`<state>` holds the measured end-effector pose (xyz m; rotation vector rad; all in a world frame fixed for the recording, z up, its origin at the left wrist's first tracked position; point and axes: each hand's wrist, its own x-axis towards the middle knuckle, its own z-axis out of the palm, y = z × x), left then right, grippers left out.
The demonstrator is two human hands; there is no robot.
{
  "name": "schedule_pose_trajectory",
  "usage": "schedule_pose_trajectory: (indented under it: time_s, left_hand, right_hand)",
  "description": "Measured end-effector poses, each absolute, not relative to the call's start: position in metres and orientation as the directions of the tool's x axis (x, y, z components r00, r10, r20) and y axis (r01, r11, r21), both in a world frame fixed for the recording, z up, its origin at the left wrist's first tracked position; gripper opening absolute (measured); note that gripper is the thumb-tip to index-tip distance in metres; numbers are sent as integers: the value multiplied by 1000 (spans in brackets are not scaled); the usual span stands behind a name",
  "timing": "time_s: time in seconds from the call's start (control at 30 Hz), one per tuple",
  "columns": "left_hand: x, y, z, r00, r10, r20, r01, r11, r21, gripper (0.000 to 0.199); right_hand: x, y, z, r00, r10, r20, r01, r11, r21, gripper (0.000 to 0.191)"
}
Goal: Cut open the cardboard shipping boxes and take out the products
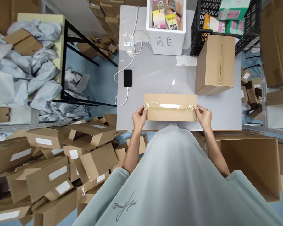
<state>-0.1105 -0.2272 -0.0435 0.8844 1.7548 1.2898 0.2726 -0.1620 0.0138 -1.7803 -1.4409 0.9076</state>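
A long, flat cardboard box [169, 116] lies at the table's front edge, close to my body. Clear tape runs along its seam, with a white strip [168, 106] in the middle. My left hand [139, 118] holds the box's left end, thumb on top near the tape's end. The right end is gripped by my right hand [203, 117], its thumb and fingers at the tape there. Behind the box to the right, a larger taped carton [213, 64] stands on the grey table [155, 73].
A white bin [166, 42] of books and a black crate [195, 40] of small boxes stand at the back. A phone [127, 78] with a white cable lies left. Cardboard boxes [49, 172] pile up at lower left; an open carton [250, 166] sits lower right.
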Motion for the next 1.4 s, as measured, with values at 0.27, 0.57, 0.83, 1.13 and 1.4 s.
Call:
schedule_pose_trajectory:
  time_s: [0.27,0.57,0.83,1.13,1.4]
  left_hand:
    - [-113,-210,-34,-569,815,-107,353,360,864,86]
    - [48,-86,22,-139,974,178,678,-38,734,67]
    - [197,-8,15,165,983,-78,807,-89,584,72]
    - [325,-23,-7,435,901,-14,669,-312,675,91]
    - [296,98,33,285,958,44,816,-266,513,68]
  right_hand:
    - [296,-152,-15,174,967,-186,451,-246,-858,59]
    - [397,-26,-13,516,856,27,503,-277,-819,93]
    - [419,34,-31,476,879,-32,521,-311,-795,72]
    - [492,71,-21,461,887,23,543,-261,-798,113]
    - [497,51,-30,447,868,-214,514,-445,-733,113]
